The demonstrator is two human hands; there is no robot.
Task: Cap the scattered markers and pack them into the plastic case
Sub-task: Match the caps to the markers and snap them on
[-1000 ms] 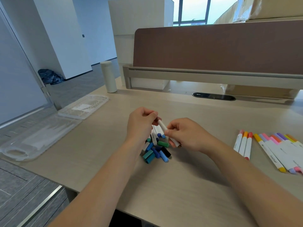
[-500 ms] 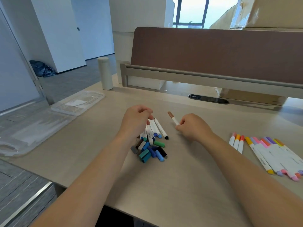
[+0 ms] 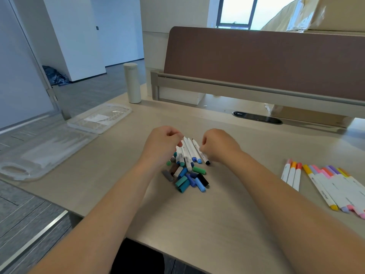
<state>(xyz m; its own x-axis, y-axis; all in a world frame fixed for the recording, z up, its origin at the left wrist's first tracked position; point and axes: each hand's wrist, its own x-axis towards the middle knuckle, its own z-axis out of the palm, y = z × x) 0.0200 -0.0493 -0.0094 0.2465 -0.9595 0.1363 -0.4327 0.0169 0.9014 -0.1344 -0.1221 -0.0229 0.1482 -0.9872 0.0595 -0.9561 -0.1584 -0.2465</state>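
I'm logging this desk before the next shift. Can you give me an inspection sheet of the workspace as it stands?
surface: pale wood desk.
job's things: white markers piled between the hands; loose caps heaped just nearer; capped markers in a row at right; clear plastic case lying open at left, no markers seen in it.
clutter: white bottle upright at the far edge.
grippers: left hand and right hand, fingers curled at the marker pile; grip unclear.
cables: nothing seen; a cable port in the desk.
surroundings: brown divider panel, cardboard boxes behind, dark bag on the floor.
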